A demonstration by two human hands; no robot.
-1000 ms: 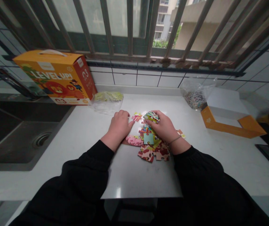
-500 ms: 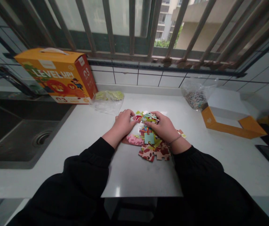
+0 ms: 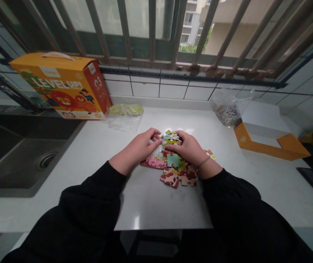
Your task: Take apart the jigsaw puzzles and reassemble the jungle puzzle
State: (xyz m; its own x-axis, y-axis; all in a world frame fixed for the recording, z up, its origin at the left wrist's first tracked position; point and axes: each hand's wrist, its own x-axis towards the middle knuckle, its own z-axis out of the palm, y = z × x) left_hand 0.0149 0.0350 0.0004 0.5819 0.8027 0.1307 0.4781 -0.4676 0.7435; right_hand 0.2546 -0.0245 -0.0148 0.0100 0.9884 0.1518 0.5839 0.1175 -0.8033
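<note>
My right hand (image 3: 190,149) is closed on a small stack of puzzle pieces (image 3: 170,138), gripping their right side with the thumb in front and fingers behind. My left hand (image 3: 145,146) is at the left of this stack, thumb and fingers apart, with nothing visible between them. Beneath and in front of the hands lies a loose heap of puzzle pieces on the counter: a pink piece (image 3: 155,162), a pale teal piece (image 3: 172,160) and brown-spotted pieces (image 3: 170,179). The right hand hides part of the heap.
An orange box (image 3: 71,89) with a handle stands at the back left, beside a clear bag with green contents (image 3: 126,110). The sink (image 3: 30,157) is at the left. A bag of small pieces (image 3: 227,113) and an open orange-and-white box (image 3: 266,144) are on the right.
My left hand has drawn slightly left and its fingers have parted. The red piece with a white mark beside its fingertips no longer shows. My right hand keeps its hold on the stack.
</note>
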